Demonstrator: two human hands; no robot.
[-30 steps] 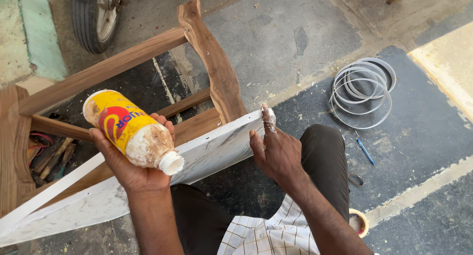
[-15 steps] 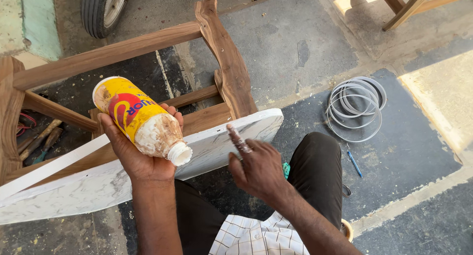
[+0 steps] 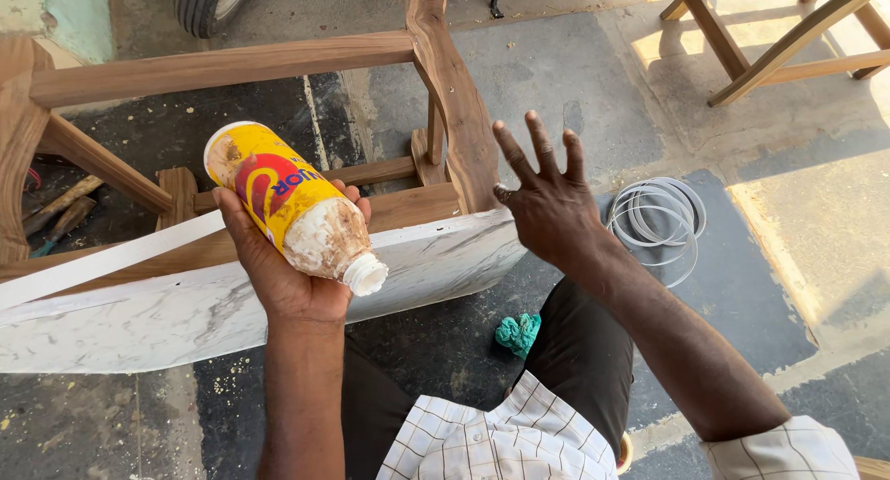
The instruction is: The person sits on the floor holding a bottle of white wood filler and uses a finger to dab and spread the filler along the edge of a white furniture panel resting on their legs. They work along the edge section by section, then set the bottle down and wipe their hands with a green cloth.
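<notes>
- While the left hand (image 3: 287, 276) grips it, the bottle (image 3: 292, 207) lies slanted, nozzle pointing lower right, base upper left.
- Right hand (image 3: 547, 207) hovers centre-frame, fingers (image 3: 538, 146) spread, empty.

Yellow bottle (image 3: 295, 213) with red label lay tilted, uncapped white neck pointing down-right, glue-crusted at the shoulder, above the white marbled panel (image 3: 185, 313).
</notes>
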